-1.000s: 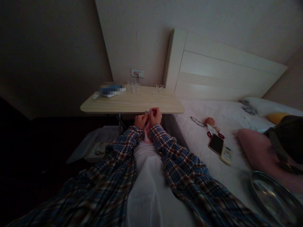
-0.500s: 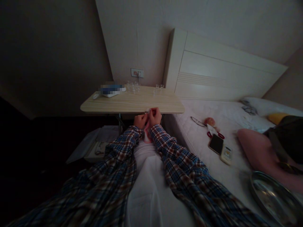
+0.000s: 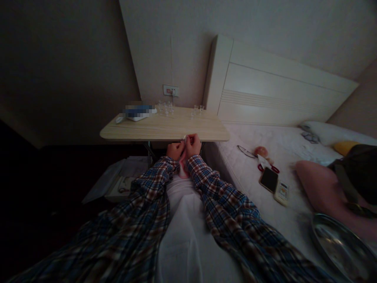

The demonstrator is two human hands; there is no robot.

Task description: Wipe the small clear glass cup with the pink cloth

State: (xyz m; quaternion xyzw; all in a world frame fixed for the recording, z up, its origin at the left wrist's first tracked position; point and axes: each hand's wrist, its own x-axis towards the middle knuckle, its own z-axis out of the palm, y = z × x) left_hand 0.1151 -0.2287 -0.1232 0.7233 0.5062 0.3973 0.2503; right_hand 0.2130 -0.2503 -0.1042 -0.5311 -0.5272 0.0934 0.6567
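Note:
My two arms in plaid sleeves reach forward to the near edge of a light wooden table [image 3: 141, 131]. My left hand [image 3: 174, 150] and my right hand [image 3: 193, 144] are closed and pressed together just below that edge. Between the fingertips they pinch a tiny pale object [image 3: 185, 138] too small to name. A pink bit [image 3: 184, 167] shows under the wrists. Several small clear glasses [image 3: 166, 108] stand at the table's far side, well away from my hands.
A blue and white box [image 3: 136, 113] lies on the table's left. On the bed [image 3: 265, 204] to the right lie glasses [image 3: 245, 151], red scissors [image 3: 267, 164], a phone [image 3: 269, 179], a remote [image 3: 282, 192] and a metal tray [image 3: 338, 243]. A person's arm [image 3: 324, 192] rests there.

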